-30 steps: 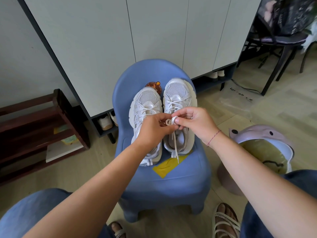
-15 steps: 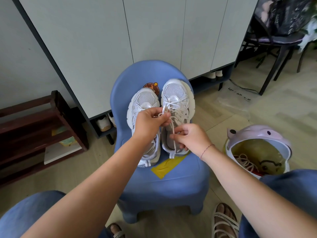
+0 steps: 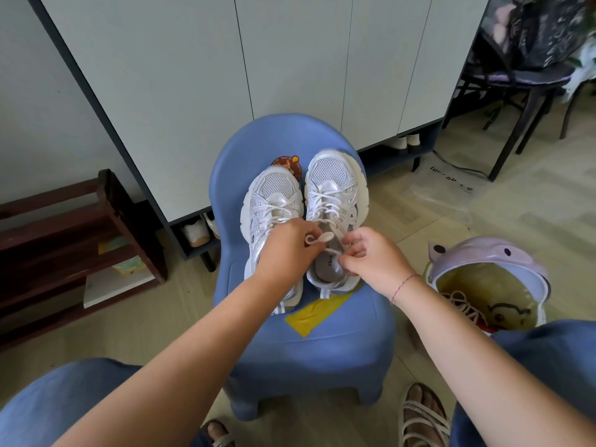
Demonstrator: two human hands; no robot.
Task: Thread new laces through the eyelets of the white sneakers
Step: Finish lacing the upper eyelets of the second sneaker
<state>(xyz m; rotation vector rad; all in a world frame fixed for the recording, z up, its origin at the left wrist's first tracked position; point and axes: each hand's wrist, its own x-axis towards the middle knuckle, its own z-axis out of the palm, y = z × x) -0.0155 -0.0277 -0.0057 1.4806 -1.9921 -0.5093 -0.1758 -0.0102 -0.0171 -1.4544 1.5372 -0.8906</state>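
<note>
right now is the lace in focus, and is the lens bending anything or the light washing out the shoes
Head view: the lace held by the left hand and right hand is sharp, without motion blur. Head view: the wide lens makes the cupboard edges lean outward. Head view: soft even light, the sneakers bright but their mesh readable, no hard glare.
</note>
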